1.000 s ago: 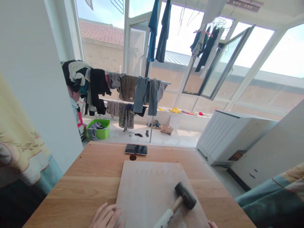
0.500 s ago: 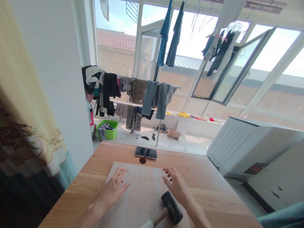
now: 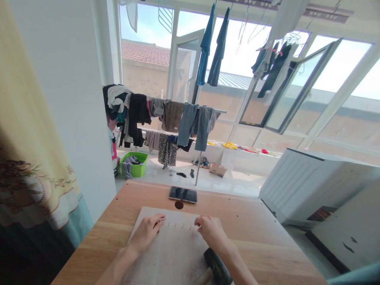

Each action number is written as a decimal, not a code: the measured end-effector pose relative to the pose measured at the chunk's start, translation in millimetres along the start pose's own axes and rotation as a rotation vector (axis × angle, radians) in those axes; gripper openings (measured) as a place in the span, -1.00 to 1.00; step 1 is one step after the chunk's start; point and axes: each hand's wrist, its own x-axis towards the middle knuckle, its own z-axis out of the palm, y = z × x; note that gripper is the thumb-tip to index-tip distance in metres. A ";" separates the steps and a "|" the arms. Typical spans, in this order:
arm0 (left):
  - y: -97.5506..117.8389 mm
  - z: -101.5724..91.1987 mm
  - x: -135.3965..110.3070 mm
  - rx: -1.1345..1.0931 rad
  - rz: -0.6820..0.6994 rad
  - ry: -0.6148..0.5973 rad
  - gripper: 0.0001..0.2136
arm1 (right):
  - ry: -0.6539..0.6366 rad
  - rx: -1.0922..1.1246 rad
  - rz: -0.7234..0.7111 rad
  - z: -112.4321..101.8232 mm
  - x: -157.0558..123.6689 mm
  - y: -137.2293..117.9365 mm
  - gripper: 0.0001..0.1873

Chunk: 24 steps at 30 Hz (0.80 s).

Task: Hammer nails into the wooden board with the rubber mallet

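A pale board (image 3: 170, 251) lies on the wooden table, with a row of several thin nails (image 3: 183, 226) standing upright near its far edge. My left hand (image 3: 148, 230) is at the left end of the row, its fingers drawn together. Opposite it, my right hand (image 3: 209, 229) has its fingers curled closed at the right end. The end nails are hidden at my fingertips, so I cannot tell whether either is gripped. A black-headed hammer (image 3: 216, 266) rests on the board, partly under my right forearm, its handle running off the bottom of the view.
Beyond the board, a phone (image 3: 183, 194) lies by a round hole (image 3: 179, 205) in the table (image 3: 258, 237). Past the far edge stand a clothes-laden drying rack (image 3: 190, 124) and a green basket (image 3: 141, 170). A white appliance (image 3: 299, 186) is at the right, a curtain (image 3: 38, 166) at left.
Both hands have closed from spread fingers and come inward to the ends of the nail row. More of the hammer is now covered by my right forearm and cut off by the frame.
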 end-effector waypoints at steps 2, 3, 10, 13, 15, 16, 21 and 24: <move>4.1 1.0 2.6 0.036 0.037 -0.066 -0.66 | -0.016 -0.001 -0.002 3.4 2.4 -2.9 -0.67; 5.7 1.6 4.4 0.053 0.049 -0.091 -0.66 | -0.016 0.001 -0.005 4.3 3.5 -4.8 -0.68; 9.7 11.9 13.1 0.005 0.009 -0.036 -0.61 | -0.020 0.013 -0.015 8.0 8.9 -29.0 -0.74; 10.0 15.4 14.1 0.033 0.039 -0.086 -0.64 | -0.023 0.006 -0.018 10.3 8.2 -35.8 -0.71; 8.7 15.2 13.8 0.035 0.049 -0.109 -0.63 | -0.010 -0.005 -0.017 11.1 6.3 -37.8 -0.69; 7.3 14.4 13.3 0.019 0.049 -0.125 -0.63 | -0.002 -0.011 -0.016 11.3 5.0 -38.5 -0.69; -3.6 12.6 9.8 -0.088 0.004 -0.159 -0.62 | 0.044 -0.026 -0.008 8.0 1.6 -44.3 -0.68; -5.3 16.9 12.5 -0.059 0.032 -0.170 -0.63 | 0.067 -0.012 -0.020 2.1 4.3 -49.0 -0.67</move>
